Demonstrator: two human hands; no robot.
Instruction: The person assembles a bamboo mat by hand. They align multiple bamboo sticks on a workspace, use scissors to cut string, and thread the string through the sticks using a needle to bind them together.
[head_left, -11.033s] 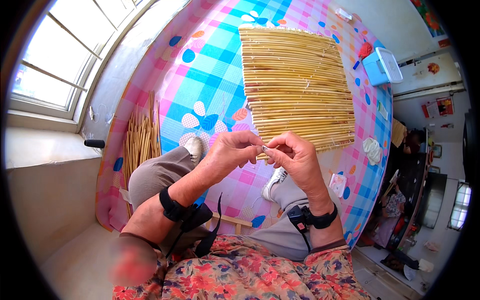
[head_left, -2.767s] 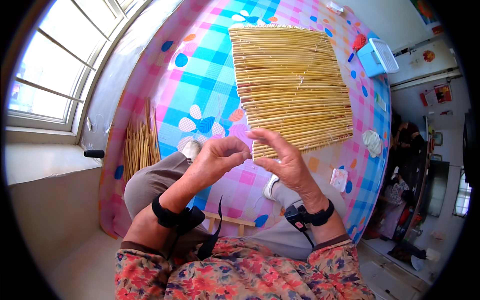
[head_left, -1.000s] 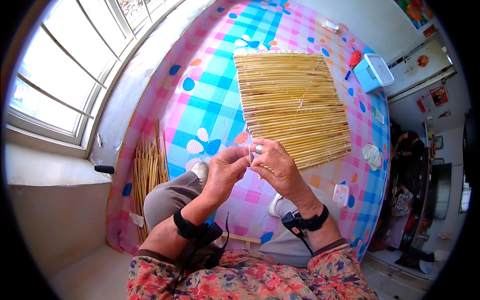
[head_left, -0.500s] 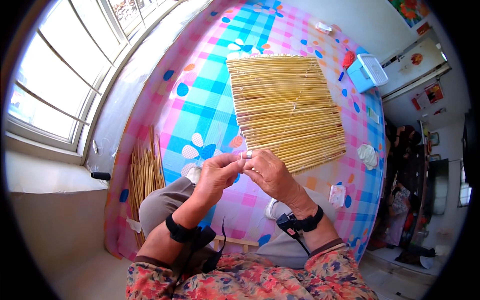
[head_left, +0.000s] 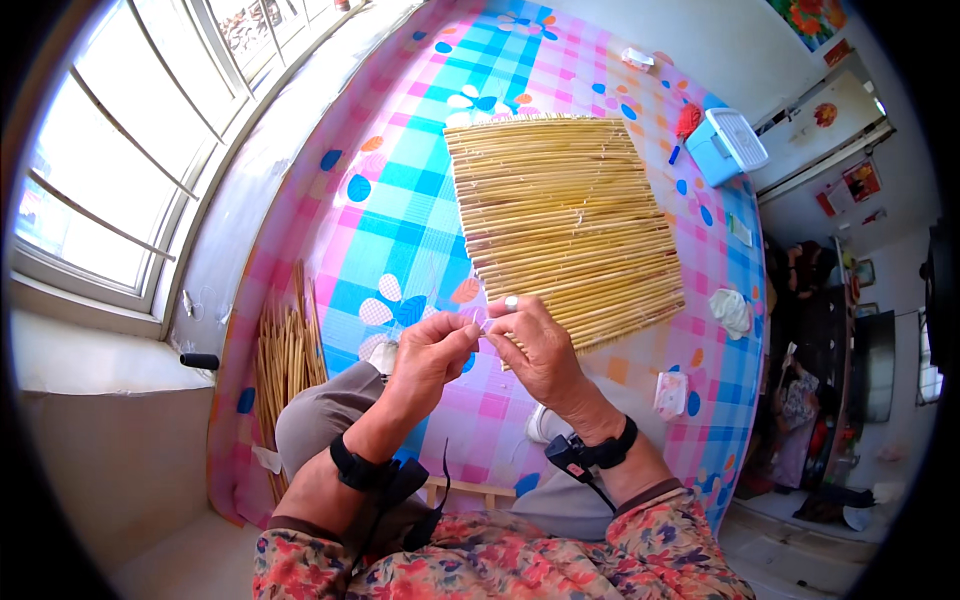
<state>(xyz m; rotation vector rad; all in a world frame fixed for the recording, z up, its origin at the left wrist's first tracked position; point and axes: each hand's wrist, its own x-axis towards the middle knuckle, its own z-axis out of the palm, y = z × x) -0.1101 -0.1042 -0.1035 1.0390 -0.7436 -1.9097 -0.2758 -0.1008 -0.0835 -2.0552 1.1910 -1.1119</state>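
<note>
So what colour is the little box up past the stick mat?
Light blue, with a white slatted lid. The head view shows it beside the mat.

Reed mat [head_left: 565,225] on sheet [head_left: 400,215], loose reeds [head_left: 285,355] left, box [head_left: 727,147] right.

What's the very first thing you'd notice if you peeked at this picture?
The big mat of straw-coloured sticks lies flat in the middle of a bright pink-and-blue checked cloth with flower shapes. Just below its near edge, the left hand and right hand meet, pinching something too small to make out. A bundle of loose sticks lies at the left, under the sunny window.
</note>
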